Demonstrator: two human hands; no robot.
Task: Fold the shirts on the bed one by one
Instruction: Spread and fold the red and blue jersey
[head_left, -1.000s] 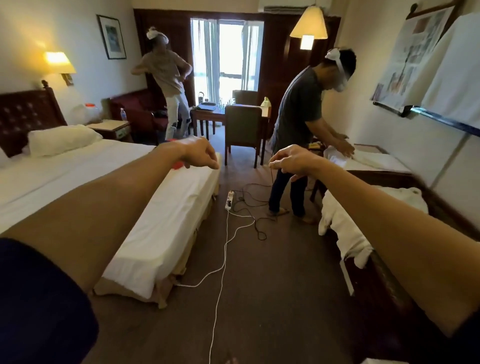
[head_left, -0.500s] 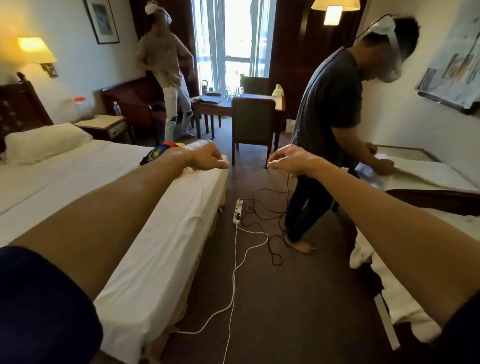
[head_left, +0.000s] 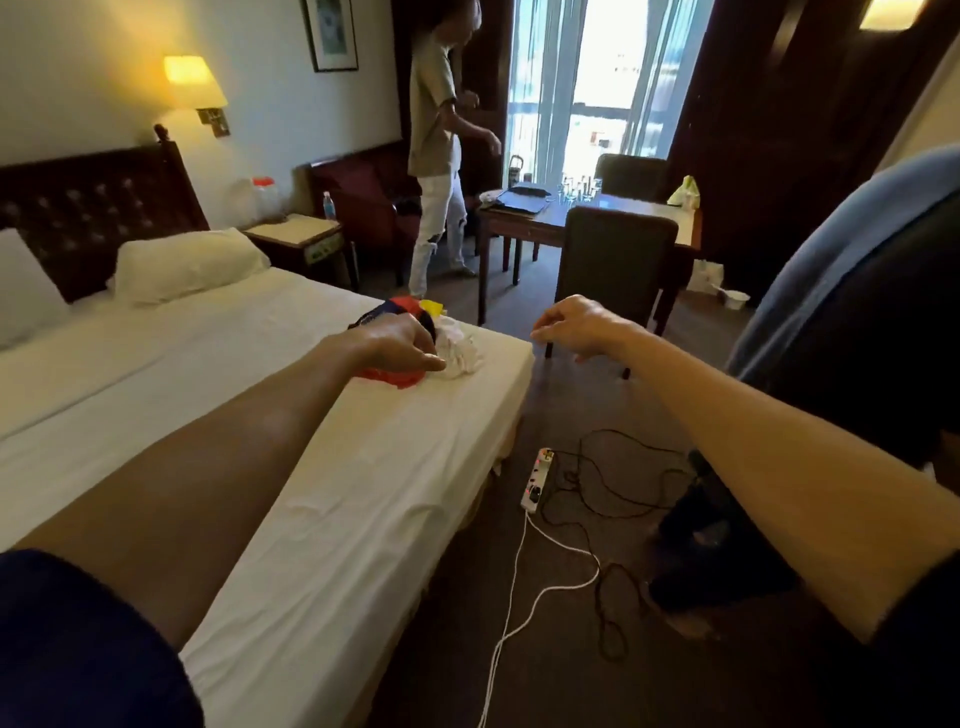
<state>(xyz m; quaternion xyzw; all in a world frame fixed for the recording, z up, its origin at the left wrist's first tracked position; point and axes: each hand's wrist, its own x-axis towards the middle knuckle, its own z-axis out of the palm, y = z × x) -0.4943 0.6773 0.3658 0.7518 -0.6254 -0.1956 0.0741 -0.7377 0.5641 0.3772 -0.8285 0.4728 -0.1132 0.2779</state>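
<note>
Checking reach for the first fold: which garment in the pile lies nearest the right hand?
The white garment, crumpled at the pile's right edge by the bed corner. The red, yellow and dark ones lie further left, behind the left hand; the right hand hovers empty.

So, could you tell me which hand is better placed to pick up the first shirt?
Left. The left hand is already over the shirt pile on the bed; the right hand hovers beyond the bed's edge.

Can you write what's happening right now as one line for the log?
step: reach for shirts | left hand: open, over shirts on bed | right hand: open, past the bed corner | folded: none yet
</note>
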